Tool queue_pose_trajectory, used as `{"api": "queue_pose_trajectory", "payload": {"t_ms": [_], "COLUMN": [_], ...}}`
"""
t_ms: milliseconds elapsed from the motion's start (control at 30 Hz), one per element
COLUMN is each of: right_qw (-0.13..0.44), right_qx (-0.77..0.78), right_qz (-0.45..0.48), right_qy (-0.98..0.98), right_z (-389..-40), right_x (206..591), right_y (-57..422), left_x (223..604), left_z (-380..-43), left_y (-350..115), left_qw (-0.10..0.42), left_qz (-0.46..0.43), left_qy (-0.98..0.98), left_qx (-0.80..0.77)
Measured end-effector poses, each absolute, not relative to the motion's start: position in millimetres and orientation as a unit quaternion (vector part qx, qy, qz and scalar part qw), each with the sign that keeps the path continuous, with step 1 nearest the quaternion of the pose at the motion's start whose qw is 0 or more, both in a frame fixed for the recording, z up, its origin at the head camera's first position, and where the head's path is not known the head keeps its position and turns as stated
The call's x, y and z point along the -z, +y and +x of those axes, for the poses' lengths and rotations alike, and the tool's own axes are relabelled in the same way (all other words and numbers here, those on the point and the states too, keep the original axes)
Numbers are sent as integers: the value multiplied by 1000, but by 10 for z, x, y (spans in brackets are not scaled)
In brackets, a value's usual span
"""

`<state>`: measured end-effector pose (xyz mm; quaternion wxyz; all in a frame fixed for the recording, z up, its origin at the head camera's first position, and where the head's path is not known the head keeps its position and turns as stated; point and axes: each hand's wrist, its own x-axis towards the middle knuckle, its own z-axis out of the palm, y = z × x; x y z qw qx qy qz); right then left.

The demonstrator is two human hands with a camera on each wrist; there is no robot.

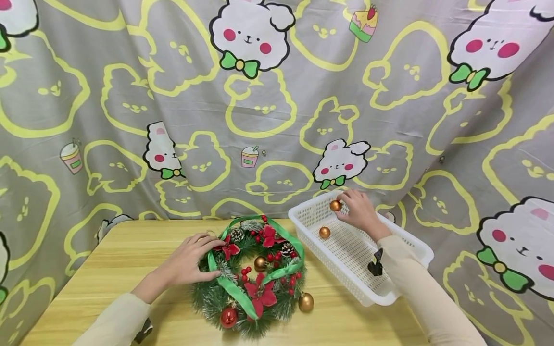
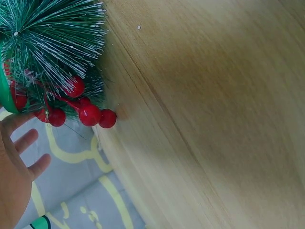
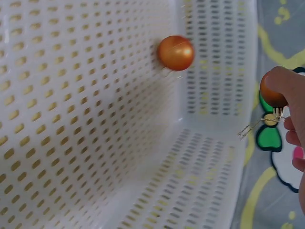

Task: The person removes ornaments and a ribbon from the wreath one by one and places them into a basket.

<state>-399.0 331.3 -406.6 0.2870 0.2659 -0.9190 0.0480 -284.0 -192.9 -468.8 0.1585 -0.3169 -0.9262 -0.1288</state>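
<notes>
A green Christmas wreath (image 1: 259, 283) with red flowers, berries, pinecones and a green ribbon lies on the table. My left hand (image 1: 190, 259) rests at its left side, fingers spread and touching the greenery near the ribbon; the left wrist view shows the fingers (image 2: 24, 143) beside red berries (image 2: 90, 114). Between thumb and fingertips my right hand (image 1: 358, 211) pinches a copper-gold Christmas ball (image 1: 335, 205) above the far end of a white plastic basket (image 1: 333, 269). A wire hangs from this ball (image 3: 272, 93) in the right wrist view. Another gold ball (image 1: 324, 232) lies inside the basket.
One gold ball (image 1: 306, 302) sits on the table (image 1: 143, 250) just right of the wreath. Another gold ball (image 1: 260, 263) is in the wreath's centre, and a red ball (image 1: 228, 317) at its front. A patterned curtain (image 1: 277, 115) hangs behind the table.
</notes>
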Motion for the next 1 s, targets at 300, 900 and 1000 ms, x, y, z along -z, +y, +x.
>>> {"api": "queue_pose_trajectory", "payload": {"t_ms": [300, 900, 1000], "right_qw": [262, 146, 135], "right_qx": [-33, 2, -1], "right_qz": [263, 221, 219], "right_qy": [-928, -964, -966], "right_z": [-4070, -4079, -4087], "right_x": [4282, 4527, 4557], "right_y": [3342, 3341, 3349], "left_x": [4708, 4684, 4690], "left_z": [-2851, -2845, -2840], "left_y": [-1939, -1935, -1933], "left_qw": [152, 150, 152], "left_qz": [-314, -313, -316], "left_qy": [-928, -929, -927], "left_qx": [129, 128, 131]}}
